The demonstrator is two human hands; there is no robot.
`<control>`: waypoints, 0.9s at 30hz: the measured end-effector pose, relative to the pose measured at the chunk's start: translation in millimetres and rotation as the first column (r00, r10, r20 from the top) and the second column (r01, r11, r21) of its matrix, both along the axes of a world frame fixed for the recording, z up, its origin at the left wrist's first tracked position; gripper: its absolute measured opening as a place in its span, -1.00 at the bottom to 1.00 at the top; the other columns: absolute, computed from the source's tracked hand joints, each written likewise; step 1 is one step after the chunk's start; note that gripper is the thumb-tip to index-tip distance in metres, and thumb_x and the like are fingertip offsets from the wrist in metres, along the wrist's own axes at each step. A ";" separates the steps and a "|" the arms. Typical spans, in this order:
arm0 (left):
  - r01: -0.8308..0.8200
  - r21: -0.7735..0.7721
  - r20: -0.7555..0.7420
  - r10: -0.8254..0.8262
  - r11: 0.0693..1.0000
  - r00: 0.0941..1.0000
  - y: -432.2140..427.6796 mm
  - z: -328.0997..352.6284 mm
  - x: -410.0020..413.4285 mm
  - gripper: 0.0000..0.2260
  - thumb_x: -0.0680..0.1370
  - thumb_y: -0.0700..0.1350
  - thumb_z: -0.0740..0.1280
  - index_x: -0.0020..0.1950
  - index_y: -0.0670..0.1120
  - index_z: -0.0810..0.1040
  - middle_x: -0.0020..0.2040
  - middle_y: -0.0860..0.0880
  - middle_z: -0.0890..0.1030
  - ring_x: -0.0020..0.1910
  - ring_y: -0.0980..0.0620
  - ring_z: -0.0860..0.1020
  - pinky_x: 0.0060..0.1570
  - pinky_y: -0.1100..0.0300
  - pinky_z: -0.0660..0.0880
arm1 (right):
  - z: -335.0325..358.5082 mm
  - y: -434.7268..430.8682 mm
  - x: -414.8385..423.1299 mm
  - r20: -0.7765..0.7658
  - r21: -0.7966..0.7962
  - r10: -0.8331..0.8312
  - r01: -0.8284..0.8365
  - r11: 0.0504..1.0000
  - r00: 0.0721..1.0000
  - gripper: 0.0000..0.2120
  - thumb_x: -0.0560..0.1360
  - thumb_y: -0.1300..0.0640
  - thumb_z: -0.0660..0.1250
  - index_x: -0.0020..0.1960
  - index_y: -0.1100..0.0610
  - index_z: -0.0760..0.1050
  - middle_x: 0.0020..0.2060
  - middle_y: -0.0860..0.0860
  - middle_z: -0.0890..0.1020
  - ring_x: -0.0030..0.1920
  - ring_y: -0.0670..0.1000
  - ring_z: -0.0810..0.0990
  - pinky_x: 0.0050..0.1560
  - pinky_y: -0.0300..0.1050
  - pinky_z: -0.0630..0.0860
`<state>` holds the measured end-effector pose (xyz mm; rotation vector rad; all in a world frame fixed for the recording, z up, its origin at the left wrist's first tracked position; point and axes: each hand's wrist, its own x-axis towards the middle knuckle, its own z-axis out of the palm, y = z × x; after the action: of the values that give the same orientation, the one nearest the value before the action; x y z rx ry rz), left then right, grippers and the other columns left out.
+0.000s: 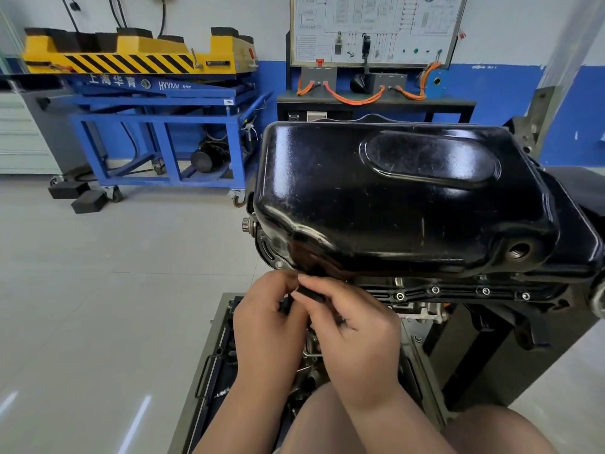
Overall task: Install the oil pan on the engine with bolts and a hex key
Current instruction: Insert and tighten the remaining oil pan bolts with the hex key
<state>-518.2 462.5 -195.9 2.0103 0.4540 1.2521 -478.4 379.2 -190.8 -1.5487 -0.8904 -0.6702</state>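
A glossy black oil pan (409, 198) sits upside down on top of the engine (425, 309), which is mounted on a stand. Several bolts (435, 290) sit in the pan's near flange. At the flange's near left corner both hands work close together. My right hand (353, 326) pinches the black handle of a hex key (309, 293) between fingers and thumb. My left hand (265, 319) curls its fingers around the key's lower part right beside it. The key's tip and the bolt under it are hidden by the fingers.
A grey tool tray (209, 371) on the stand lies below the hands. A blue and yellow lift table (157, 103) stands at the back left with black blocks (82, 196) on the floor. A training panel with orange cables (376, 54) is against the back wall.
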 end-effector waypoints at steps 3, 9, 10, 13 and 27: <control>0.011 0.026 0.005 -0.011 1.000 1.000 1.0 -0.3 -2.3 -0.85 0.33 -0.08 0.20 -0.23 0.16 0.48 -0.21 0.23 0.56 -0.25 0.33 0.49 -0.27 0.54 0.32 | 2.3 -0.6 -3.8 0.006 -0.073 0.051 -0.050 0.996 0.999 -0.76 0.47 0.13 0.32 0.10 0.12 0.63 -0.03 -0.10 0.68 -0.01 -0.21 0.62 -0.01 -0.33 0.55; 0.026 0.048 0.002 -0.027 0.998 1.000 0.4 1.7 -3.5 -0.81 0.38 -0.07 0.22 -0.08 0.16 0.50 -0.14 0.36 0.55 -0.17 0.40 0.48 -0.19 0.57 0.33 | -0.5 1.8 -0.6 0.015 -0.023 0.000 0.001 1.000 1.000 -0.72 0.36 0.38 0.44 0.01 0.12 0.67 -0.08 -0.13 0.68 -0.05 -0.20 0.64 -0.10 -0.22 0.60; 0.027 0.031 0.005 -0.028 0.999 1.000 -0.2 2.2 -3.5 -0.79 0.36 -0.06 0.22 -0.07 0.20 0.49 -0.14 0.40 0.54 -0.15 0.42 0.49 -0.17 0.58 0.33 | -1.0 2.9 -0.9 0.006 -0.009 -0.014 0.015 1.000 1.000 -0.69 0.32 0.41 0.46 -0.01 0.12 0.67 -0.11 -0.10 0.69 -0.08 -0.19 0.65 -0.12 -0.22 0.61; 0.025 -0.062 0.022 -0.024 0.998 0.999 -0.2 1.0 -1.9 -0.79 0.29 -0.11 0.22 -0.20 0.19 0.49 -0.19 0.33 0.57 -0.20 0.36 0.52 -0.24 0.55 0.35 | -1.4 5.9 -2.4 0.009 0.010 -0.007 0.007 1.000 1.000 -0.86 0.35 0.27 0.46 -0.10 0.14 0.68 -0.19 -0.06 0.70 -0.15 -0.17 0.65 -0.19 -0.17 0.60; 0.086 -0.039 0.003 -0.086 0.995 0.996 5.2 -1.9 -1.1 -0.81 0.32 -0.08 0.27 -0.15 0.19 0.55 -0.14 0.28 0.60 -0.15 0.32 0.54 -0.20 0.54 0.36 | -1.1 1.2 1.6 0.004 0.003 0.079 -0.079 0.997 0.997 -0.70 0.31 0.40 0.48 -0.04 0.10 0.68 -0.11 -0.11 0.69 -0.04 -0.24 0.63 -0.04 -0.29 0.57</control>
<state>-519.3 467.8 -197.8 1.9749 0.3838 1.1832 -476.8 380.4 -191.9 -1.5016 -0.9479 -0.6178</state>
